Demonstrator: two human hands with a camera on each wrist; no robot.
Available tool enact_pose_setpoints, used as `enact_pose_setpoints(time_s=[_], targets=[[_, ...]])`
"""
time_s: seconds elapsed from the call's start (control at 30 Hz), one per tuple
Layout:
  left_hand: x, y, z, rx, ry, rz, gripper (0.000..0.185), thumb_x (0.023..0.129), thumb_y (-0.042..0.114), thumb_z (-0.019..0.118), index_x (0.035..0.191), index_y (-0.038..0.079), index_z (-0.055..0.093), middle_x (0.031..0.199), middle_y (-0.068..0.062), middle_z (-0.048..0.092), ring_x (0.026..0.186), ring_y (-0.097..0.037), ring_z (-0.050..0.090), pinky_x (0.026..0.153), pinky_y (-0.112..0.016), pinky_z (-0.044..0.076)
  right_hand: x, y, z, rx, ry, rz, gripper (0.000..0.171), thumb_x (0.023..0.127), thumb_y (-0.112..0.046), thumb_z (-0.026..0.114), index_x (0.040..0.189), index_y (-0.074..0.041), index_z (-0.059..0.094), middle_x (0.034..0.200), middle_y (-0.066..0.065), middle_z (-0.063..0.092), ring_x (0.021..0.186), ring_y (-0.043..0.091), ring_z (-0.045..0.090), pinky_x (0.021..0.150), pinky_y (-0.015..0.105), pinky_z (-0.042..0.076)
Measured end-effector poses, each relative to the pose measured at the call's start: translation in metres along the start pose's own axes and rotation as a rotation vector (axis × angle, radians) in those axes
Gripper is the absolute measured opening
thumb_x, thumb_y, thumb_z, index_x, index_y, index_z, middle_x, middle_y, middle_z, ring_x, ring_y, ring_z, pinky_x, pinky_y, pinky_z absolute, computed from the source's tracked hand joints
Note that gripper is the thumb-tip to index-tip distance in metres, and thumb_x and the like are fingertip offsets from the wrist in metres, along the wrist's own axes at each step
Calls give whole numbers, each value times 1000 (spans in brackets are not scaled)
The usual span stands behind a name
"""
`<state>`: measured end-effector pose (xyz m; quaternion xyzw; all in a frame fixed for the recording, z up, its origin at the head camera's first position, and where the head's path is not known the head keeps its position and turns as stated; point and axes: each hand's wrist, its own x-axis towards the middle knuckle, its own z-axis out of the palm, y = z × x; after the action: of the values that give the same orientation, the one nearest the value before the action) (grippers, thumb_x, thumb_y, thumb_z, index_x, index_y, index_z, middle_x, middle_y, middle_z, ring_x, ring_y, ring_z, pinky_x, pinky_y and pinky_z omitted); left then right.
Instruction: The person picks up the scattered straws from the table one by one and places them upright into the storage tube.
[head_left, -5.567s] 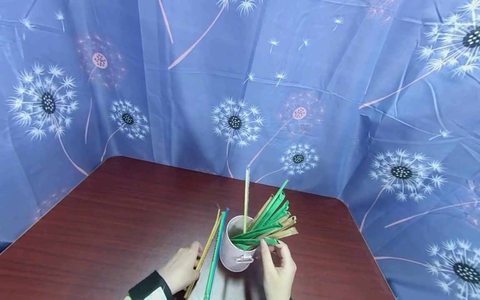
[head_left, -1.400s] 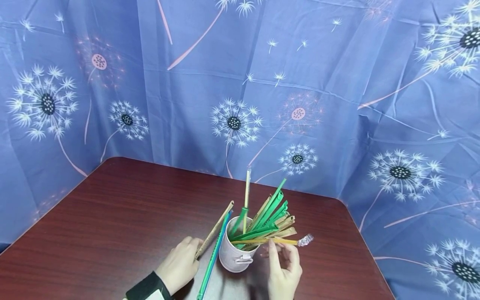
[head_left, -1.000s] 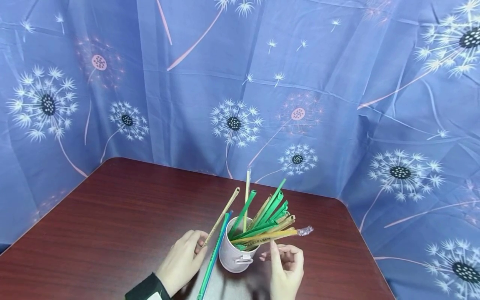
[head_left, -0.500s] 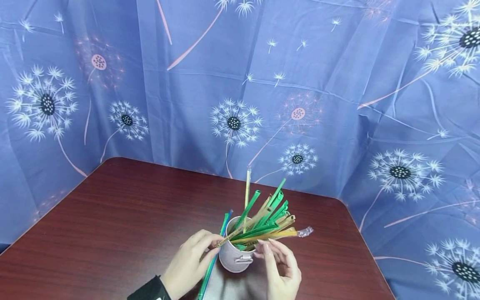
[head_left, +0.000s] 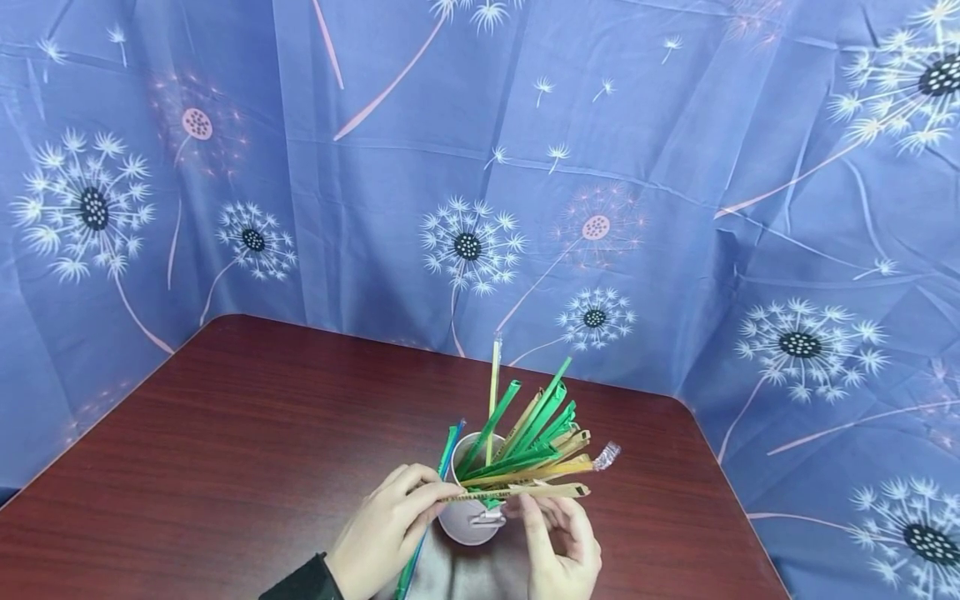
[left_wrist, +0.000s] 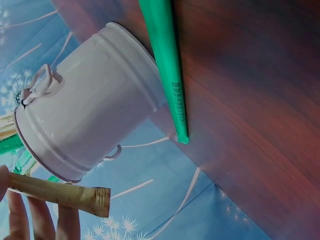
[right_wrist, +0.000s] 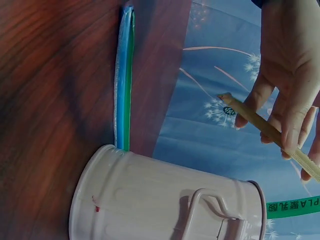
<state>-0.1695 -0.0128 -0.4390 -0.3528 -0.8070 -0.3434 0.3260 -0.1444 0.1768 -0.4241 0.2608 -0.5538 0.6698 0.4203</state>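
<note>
A brown paper-wrapped straw (head_left: 480, 495) lies nearly level across the near side of the cup mouth. My left hand (head_left: 390, 521) pinches its left end, and the left wrist view shows fingers (left_wrist: 42, 220) against the same straw (left_wrist: 75, 195). At its middle my right hand (head_left: 558, 542) has thumb and fingers on the straw. The white cup (head_left: 467, 525) with wire handles stands upright under both hands, holding several green and brown wrapped straws and a yellow one (head_left: 540, 473) with a clear crumpled wrapper end.
Left of the cup, a green-wrapped straw (left_wrist: 172, 90) and a blue one (right_wrist: 121, 80) lie side by side on the dark wooden table (head_left: 225, 467). A pale straw (head_left: 494, 383) stands tall in the cup. Blue dandelion-print cloth (head_left: 375, 208) hangs behind.
My left hand has lifted the brown straw from the table and swung it rightward to the cup, where my right hand meets it. Earlier, a green and the yellow straw went into the cup.
</note>
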Motion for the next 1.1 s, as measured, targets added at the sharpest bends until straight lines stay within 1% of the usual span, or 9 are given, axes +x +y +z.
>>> enact_pose_setpoints(time_s=[0.07, 0.13, 0.3, 0.4, 0.53, 0.67, 0.87, 1.0, 1.1], targets=[[0, 0, 1, -5, 6, -7, 35, 83, 3, 73, 111, 24, 71, 101, 10, 60, 90, -6, 53, 74, -14, 42, 1, 0, 0, 21, 0, -20, 19, 80, 33, 48, 93, 22, 55, 86, 8, 75, 77, 13, 73, 70, 21, 57], [0, 1, 2, 12, 13, -42, 37, 82, 4, 76, 113, 23, 71, 102, 9, 59, 90, -6, 52, 74, -16, 43, 1, -1, 0, 60, 6, -36, 19, 81, 33, 47, 94, 23, 54, 88, 11, 75, 77, 15, 73, 70, 23, 58], [-2, 4, 2, 112, -2, -242, 47, 78, 10, 82, 121, 11, 64, 107, 2, 59, 94, -9, 54, 76, -26, 48, 4, -3, 1, 156, 111, -78, 22, 81, 34, 43, 100, 26, 52, 91, 16, 74, 74, 19, 73, 67, 26, 59], [-4, 5, 3, 128, -48, -358, 58, 77, 11, 82, 128, 2, 55, 108, -3, 59, 97, -14, 58, 81, -33, 50, 7, -4, 1, 189, 179, -103, 25, 81, 35, 41, 101, 24, 52, 92, 17, 74, 75, 20, 73, 64, 27, 59], [-8, 3, 6, 126, -145, -450, 65, 78, 13, 81, 134, -2, 50, 106, -6, 61, 100, -20, 60, 87, -39, 50, 9, -5, -1, 198, 227, -128, 27, 81, 35, 39, 100, 22, 54, 94, 19, 73, 75, 21, 74, 62, 28, 59], [-16, -1, 9, 136, -265, -451, 61, 78, 17, 82, 129, -1, 54, 101, -7, 60, 94, -21, 60, 83, -41, 51, 10, -5, -3, 202, 262, -148, 26, 82, 34, 40, 101, 22, 54, 94, 20, 73, 75, 22, 74, 62, 28, 59], [-29, -8, 11, 114, -445, -370, 44, 79, 20, 81, 118, 7, 64, 97, -6, 55, 84, -22, 56, 73, -36, 50, 14, -3, -7, 193, 280, -175, 24, 83, 33, 40, 102, 24, 52, 95, 22, 72, 72, 23, 73, 62, 28, 59], [-31, -13, 12, 80, -568, -386, 37, 81, 22, 80, 114, 12, 68, 96, -5, 54, 83, -22, 56, 72, -35, 50, 15, -3, -9, 198, 288, -185, 23, 84, 33, 40, 102, 24, 51, 96, 23, 72, 73, 24, 73, 62, 28, 59], [-33, -14, 13, 71, -609, -406, 34, 79, 22, 81, 110, 14, 70, 93, -2, 54, 80, -18, 55, 68, -32, 48, 15, -3, -10, 197, 287, -186, 23, 84, 32, 40, 103, 24, 51, 96, 23, 72, 73, 24, 73, 62, 28, 59]])
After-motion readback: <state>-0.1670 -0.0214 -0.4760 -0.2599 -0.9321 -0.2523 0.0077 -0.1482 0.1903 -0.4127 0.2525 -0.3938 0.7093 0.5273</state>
